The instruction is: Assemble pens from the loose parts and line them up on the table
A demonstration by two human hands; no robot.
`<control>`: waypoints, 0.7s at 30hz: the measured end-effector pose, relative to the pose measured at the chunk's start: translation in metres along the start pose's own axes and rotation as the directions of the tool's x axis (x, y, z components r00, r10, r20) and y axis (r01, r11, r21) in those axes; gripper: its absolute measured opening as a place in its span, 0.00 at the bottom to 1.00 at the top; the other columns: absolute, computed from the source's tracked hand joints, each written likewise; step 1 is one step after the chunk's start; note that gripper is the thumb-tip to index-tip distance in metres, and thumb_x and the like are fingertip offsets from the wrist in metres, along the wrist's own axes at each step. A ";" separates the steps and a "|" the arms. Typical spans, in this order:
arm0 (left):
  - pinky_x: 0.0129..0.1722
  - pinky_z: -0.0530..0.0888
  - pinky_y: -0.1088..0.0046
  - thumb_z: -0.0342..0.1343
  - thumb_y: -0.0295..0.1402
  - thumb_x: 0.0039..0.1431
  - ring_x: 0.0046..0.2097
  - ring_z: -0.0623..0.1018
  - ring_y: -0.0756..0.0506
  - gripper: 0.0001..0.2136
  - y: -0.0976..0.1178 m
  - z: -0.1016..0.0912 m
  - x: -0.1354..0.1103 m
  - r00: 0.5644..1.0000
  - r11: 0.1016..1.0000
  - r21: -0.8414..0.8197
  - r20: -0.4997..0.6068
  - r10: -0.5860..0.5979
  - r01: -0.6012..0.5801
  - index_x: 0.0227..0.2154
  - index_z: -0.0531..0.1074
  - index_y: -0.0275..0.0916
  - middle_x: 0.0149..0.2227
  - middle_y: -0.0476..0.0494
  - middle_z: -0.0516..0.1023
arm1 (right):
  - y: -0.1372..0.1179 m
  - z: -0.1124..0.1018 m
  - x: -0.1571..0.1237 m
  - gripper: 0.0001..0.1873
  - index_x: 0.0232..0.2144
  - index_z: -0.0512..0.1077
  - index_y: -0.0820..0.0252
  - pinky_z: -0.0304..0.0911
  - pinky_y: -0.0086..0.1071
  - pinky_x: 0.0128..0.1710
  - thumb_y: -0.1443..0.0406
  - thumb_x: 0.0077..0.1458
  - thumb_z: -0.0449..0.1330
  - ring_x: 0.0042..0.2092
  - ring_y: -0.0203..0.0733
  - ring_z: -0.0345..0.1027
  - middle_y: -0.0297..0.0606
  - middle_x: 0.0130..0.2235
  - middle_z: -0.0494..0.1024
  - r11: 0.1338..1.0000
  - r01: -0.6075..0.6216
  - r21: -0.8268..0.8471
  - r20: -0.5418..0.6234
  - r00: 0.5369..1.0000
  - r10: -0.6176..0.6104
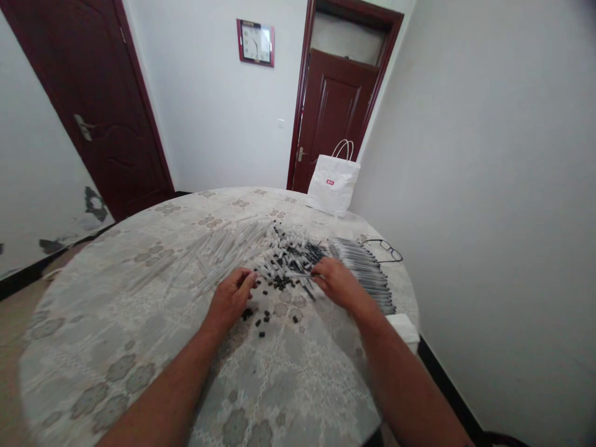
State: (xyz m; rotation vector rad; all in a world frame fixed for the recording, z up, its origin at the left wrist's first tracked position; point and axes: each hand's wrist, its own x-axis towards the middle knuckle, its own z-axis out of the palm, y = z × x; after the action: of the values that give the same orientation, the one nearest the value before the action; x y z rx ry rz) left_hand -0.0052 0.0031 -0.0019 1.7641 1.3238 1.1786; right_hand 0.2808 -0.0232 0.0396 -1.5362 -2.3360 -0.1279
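Loose black plugs (261, 334), scattered on the patterned tablecloth (279, 385), nearest the wearer; being small, they could roll or be swept aside by a dragging forearm. Left hand (231, 297), beyond and to the left: thumb and forefinger drawn close together; whether anything sits between them cannot be told. Right hand (336, 282), opposite: thumb and fingers pinching one slim rod (298, 275). Said rod lies above the near edge of the heap, between the hands; long axis roughly level, running crosswise, free end pointing left toward the left hand; which end is the tip is too small to tell. Held by one end only, it might swing off line or slip if the pinch loosens. Short pale pieces (293, 239) and dark thin sticks (315, 251), heaped just beyond; a low knuckle could mix or spill them. Row of pens (363, 267), right, close beside the right hand; an outward elbow or wrist might knock its order askew.
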 end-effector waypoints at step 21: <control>0.44 0.70 0.66 0.50 0.42 0.61 0.41 0.78 0.40 0.12 -0.029 -0.016 0.015 0.938 0.952 0.293 -0.346 0.016 0.091 0.38 0.73 0.42 0.37 0.42 0.80 | 0.128 -0.021 -0.060 0.14 0.46 0.78 0.58 0.59 0.34 0.48 0.67 0.60 0.57 0.48 0.47 0.69 0.47 0.44 0.78 0.815 -0.409 -0.411 0.008 0.892 0.451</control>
State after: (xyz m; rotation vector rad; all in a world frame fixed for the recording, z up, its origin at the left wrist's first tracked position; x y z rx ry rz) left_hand -0.0302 0.0259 -0.0164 1.7835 1.8230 1.3657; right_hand 0.4233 -0.0283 0.0257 -2.2885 -2.0480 -0.4450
